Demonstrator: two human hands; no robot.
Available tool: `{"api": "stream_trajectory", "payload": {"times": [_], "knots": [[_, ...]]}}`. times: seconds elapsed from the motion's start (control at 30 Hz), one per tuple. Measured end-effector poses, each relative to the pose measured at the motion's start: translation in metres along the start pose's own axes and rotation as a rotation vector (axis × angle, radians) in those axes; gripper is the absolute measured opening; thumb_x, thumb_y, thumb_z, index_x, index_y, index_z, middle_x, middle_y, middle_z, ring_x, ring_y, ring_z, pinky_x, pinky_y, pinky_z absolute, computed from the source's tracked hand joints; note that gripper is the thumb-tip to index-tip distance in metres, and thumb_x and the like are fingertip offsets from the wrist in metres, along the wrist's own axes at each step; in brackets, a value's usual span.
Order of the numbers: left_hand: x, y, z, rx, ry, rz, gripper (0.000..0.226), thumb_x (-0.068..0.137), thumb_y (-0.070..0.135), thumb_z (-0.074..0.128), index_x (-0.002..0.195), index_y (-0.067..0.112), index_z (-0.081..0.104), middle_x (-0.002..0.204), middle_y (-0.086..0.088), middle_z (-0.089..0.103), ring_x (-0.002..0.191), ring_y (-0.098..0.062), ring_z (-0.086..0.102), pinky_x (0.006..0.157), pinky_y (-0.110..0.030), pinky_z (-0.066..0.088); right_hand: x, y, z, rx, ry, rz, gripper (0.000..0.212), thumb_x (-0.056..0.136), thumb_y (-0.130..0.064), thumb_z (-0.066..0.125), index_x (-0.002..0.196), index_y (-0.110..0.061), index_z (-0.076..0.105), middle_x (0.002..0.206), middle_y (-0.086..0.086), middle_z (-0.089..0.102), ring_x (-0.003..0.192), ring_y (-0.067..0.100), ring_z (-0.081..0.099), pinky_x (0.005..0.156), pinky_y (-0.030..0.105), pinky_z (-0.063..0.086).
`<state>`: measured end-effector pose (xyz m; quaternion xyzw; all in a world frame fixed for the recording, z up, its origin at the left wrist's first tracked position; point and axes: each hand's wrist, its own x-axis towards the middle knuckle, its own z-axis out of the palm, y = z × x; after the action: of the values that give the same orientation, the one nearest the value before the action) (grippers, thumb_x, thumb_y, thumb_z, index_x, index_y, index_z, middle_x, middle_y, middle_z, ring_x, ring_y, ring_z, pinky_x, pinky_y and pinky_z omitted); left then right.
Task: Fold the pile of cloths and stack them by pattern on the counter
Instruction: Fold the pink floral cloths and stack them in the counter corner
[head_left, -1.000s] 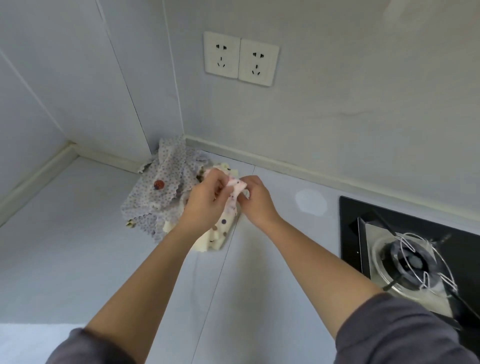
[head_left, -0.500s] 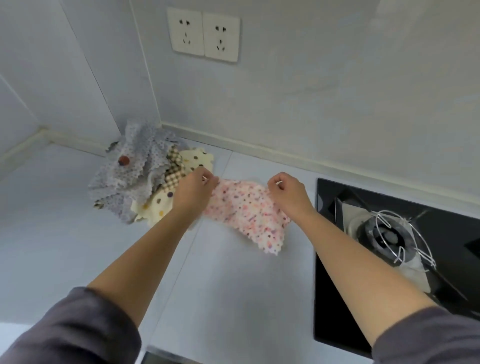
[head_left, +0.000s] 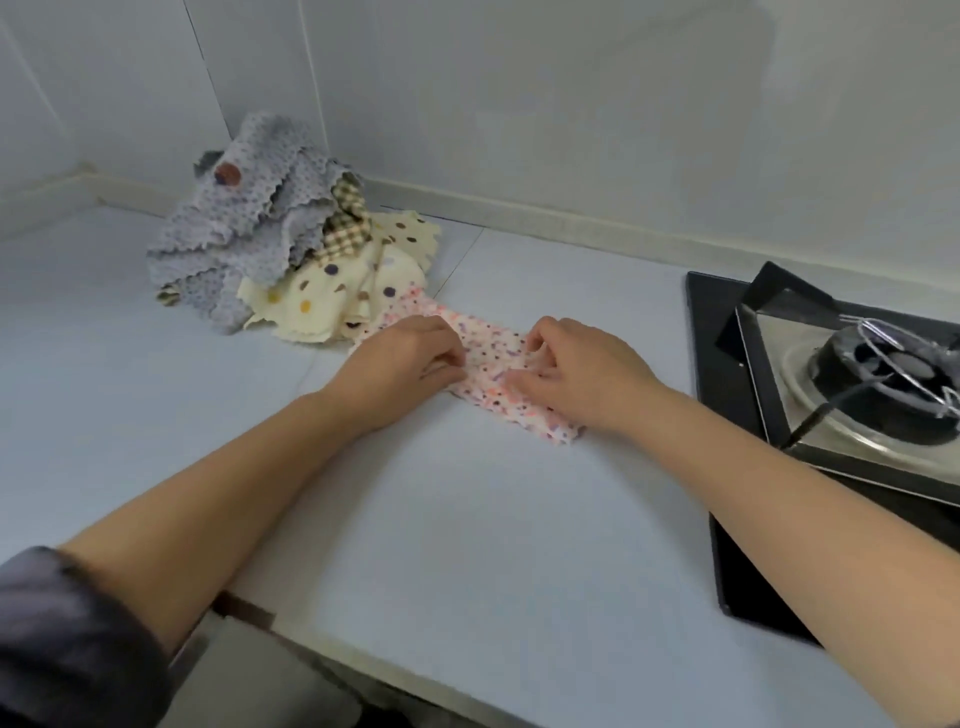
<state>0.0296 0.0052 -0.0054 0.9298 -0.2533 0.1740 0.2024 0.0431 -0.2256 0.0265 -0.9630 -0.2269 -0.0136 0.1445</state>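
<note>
One pale counter (head_left: 467, 519) carried everything. The pile of cloths (head_left: 270, 249) sat in its far left corner, and the pink speckled cloth (head_left: 493, 358) lay flat just beside it. The left hand (head_left: 405, 358) pinched the cloth with curled fingers. The right hand (head_left: 576, 369) rested bent fingertips on it, whether pinching could not be told.

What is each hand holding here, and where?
Left hand and right hand rest on opposite ends of the pink speckled cloth; whether either pinches it cannot be told.
</note>
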Motion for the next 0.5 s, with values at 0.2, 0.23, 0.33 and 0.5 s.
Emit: {"api": "stream_trajectory", "payload": {"times": [0.2, 0.23, 0.33, 0.5], "knots": [[-0.022, 0.024, -0.006, 0.005, 0.068, -0.051, 0.013, 0.090, 0.033, 0.062, 0.089, 0.020, 0.064, 0.084, 0.006, 0.064, 0.077, -0.014, 0.058, 0.067, -0.032, 0.049, -0.059, -0.020, 0.009, -0.157, 0.027, -0.043, 0.019, 0.095, -0.033, 0.045, 0.104, -0.018, 0.052, 0.105, 0.000, 0.053, 0.092, 0.022, 0.050, 0.077, 0.034, 0.040], [-0.029, 0.028, -0.008, 0.030, 0.061, -0.026, 0.017, 0.089, 0.040, 0.061, 0.090, 0.023, 0.063, 0.085, 0.009, 0.063, 0.078, -0.012, 0.058, 0.066, -0.031, 0.049, -0.068, -0.024, 0.011, -0.168, 0.063, -0.042, 0.015, 0.097, -0.028, 0.041, 0.098, -0.016, 0.051, 0.098, 0.001, 0.052, 0.089, 0.024, 0.051, 0.074, 0.034, 0.039], [-0.045, 0.031, -0.010, 0.097, 0.030, 0.071, 0.029, 0.086, 0.052, 0.061, 0.098, 0.025, 0.063, 0.092, 0.011, 0.065, 0.082, -0.011, 0.059, 0.067, -0.029, 0.048, -0.086, -0.032, 0.017, -0.092, 0.145, 0.020, 0.025, 0.099, -0.020, 0.040, 0.074, -0.017, 0.043, 0.076, -0.003, 0.047, 0.075, 0.025, 0.048, 0.067, 0.037, 0.038], [-0.054, 0.040, -0.019, 0.132, 0.090, 0.064, 0.016, 0.093, 0.032, 0.058, 0.086, 0.020, 0.066, 0.081, 0.005, 0.067, 0.073, -0.019, 0.061, 0.055, -0.028, 0.035, -0.095, -0.039, 0.023, 0.052, 0.326, 0.150, 0.025, 0.094, -0.015, 0.042, 0.071, -0.016, 0.053, 0.071, -0.004, 0.054, 0.071, 0.024, 0.051, 0.064, 0.036, 0.039]]}}
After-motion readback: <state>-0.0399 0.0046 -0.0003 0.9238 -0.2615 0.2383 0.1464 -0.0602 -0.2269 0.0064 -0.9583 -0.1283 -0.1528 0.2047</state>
